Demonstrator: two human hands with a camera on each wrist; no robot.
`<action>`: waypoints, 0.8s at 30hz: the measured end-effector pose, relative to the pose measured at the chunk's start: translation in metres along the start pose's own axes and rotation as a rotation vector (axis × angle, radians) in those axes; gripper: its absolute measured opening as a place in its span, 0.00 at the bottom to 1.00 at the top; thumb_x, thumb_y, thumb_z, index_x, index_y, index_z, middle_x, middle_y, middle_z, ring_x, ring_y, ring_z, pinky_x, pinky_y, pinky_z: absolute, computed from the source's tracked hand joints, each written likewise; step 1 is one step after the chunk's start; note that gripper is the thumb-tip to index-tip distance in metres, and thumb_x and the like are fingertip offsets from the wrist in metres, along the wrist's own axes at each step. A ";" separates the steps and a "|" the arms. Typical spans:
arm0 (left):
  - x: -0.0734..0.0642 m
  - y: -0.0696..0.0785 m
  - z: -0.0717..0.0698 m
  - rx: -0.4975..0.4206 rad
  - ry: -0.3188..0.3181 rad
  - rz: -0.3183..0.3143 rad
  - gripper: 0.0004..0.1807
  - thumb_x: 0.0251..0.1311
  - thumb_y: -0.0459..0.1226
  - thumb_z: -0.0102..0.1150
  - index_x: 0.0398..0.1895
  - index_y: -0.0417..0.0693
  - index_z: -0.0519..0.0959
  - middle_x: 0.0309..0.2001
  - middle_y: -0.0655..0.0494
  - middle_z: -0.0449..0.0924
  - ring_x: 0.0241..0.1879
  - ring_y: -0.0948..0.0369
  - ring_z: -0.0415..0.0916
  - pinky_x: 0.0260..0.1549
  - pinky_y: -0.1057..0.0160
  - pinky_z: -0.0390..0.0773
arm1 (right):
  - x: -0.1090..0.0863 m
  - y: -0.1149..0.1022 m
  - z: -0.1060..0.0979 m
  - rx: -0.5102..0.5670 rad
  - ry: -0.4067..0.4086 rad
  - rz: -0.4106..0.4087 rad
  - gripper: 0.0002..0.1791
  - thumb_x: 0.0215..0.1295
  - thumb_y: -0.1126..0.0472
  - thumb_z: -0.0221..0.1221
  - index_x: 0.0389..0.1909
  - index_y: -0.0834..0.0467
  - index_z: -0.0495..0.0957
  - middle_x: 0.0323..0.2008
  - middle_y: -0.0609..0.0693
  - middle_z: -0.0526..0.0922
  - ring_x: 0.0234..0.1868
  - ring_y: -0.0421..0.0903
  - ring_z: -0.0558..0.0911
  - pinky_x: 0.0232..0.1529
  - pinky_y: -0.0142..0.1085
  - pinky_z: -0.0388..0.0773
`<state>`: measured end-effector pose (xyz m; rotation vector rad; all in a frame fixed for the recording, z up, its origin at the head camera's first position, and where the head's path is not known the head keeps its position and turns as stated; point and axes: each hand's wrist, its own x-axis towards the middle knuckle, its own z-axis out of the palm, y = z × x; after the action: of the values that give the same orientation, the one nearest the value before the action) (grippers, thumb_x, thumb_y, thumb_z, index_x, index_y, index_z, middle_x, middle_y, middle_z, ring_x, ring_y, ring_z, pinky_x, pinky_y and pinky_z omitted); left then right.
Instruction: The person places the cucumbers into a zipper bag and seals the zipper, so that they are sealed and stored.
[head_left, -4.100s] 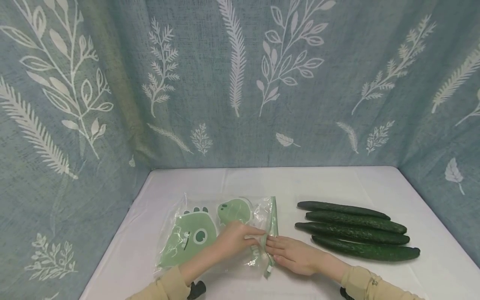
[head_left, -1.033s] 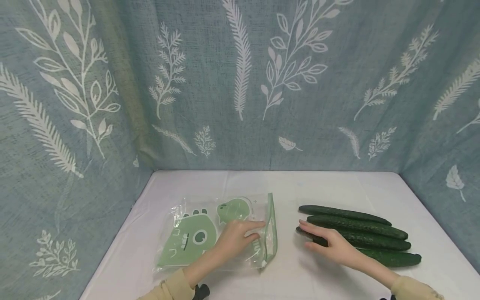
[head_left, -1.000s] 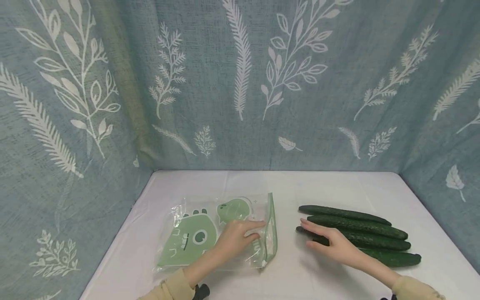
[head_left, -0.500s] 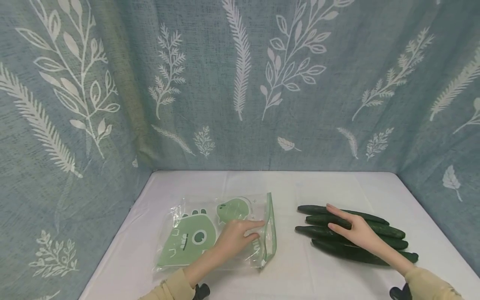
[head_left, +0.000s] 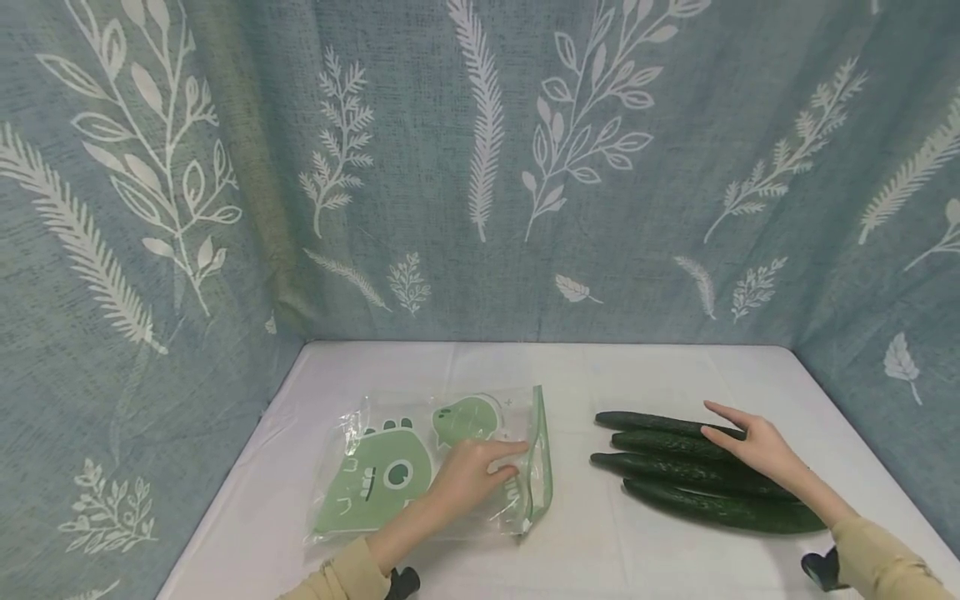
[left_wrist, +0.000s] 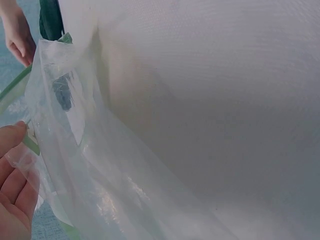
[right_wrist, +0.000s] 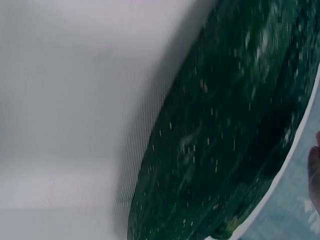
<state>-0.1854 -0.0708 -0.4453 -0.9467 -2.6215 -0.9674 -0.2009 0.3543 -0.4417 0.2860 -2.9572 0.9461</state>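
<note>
A clear zip bag (head_left: 390,492) with green dinosaur prints lies flat at the left of the table, its green-edged mouth gaping toward the right. My left hand (head_left: 474,473) pinches the film near that mouth; in the left wrist view the thumb and fingers of the left hand (left_wrist: 15,185) hold the bag (left_wrist: 105,170). Several dark green cucumbers lie side by side on the right, the nearest cucumber (head_left: 720,510) slightly curved. Over the farthest cucumber (head_left: 645,422) is my right hand (head_left: 761,450), thumb and fingers apart on either side; whether it touches is unclear.
A white cloth (head_left: 570,367) covers the table. Blue-green curtains (head_left: 510,283) with white leaf prints enclose the back and sides. Dark wrist devices show at both cuffs, the right device (head_left: 821,568) beside the nearest cucumber's end.
My right hand has left the bag mouth and travelled right, over the cucumbers to the farthest one. The bag's mouth has spread apart. My left hand stays at the bag.
</note>
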 end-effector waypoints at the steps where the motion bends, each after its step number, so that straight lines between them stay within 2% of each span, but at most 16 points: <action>1: 0.000 0.000 0.000 0.000 -0.001 0.001 0.18 0.52 0.36 0.66 0.49 0.50 0.82 0.47 0.57 0.84 0.47 0.59 0.83 0.47 0.63 0.82 | 0.000 0.003 -0.001 -0.001 0.002 -0.003 0.31 0.67 0.53 0.56 0.64 0.69 0.64 0.60 0.75 0.68 0.46 0.66 0.78 0.43 0.55 0.76; 3: 0.000 0.000 0.000 0.006 -0.002 0.006 0.18 0.51 0.35 0.66 0.49 0.50 0.82 0.47 0.56 0.85 0.47 0.58 0.83 0.47 0.64 0.82 | 0.001 0.009 -0.004 -0.010 0.001 -0.007 0.31 0.67 0.53 0.56 0.63 0.70 0.65 0.60 0.75 0.69 0.59 0.74 0.67 0.51 0.63 0.72; 6: 0.001 0.000 -0.001 0.009 -0.003 0.007 0.18 0.51 0.35 0.66 0.48 0.50 0.83 0.46 0.56 0.85 0.46 0.58 0.83 0.46 0.64 0.82 | 0.002 0.018 -0.006 -0.022 0.003 -0.012 0.30 0.67 0.55 0.57 0.61 0.72 0.67 0.58 0.74 0.71 0.59 0.73 0.68 0.53 0.64 0.71; 18: 0.001 0.000 0.000 0.010 -0.008 -0.004 0.18 0.52 0.35 0.66 0.48 0.50 0.83 0.46 0.56 0.85 0.47 0.58 0.83 0.46 0.64 0.82 | 0.005 0.045 -0.011 -0.104 -0.057 0.002 0.23 0.65 0.59 0.58 0.52 0.74 0.74 0.50 0.73 0.77 0.52 0.71 0.75 0.49 0.59 0.76; 24: 0.001 0.000 0.001 0.016 -0.003 -0.005 0.17 0.52 0.35 0.66 0.48 0.50 0.83 0.46 0.57 0.85 0.46 0.58 0.83 0.46 0.64 0.82 | 0.009 0.046 -0.014 -0.090 -0.115 0.072 0.23 0.66 0.56 0.57 0.52 0.73 0.74 0.51 0.74 0.76 0.53 0.71 0.74 0.49 0.59 0.75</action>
<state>-0.1857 -0.0701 -0.4454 -0.9391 -2.6307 -0.9454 -0.2188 0.3978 -0.4564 0.2409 -3.1240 0.8274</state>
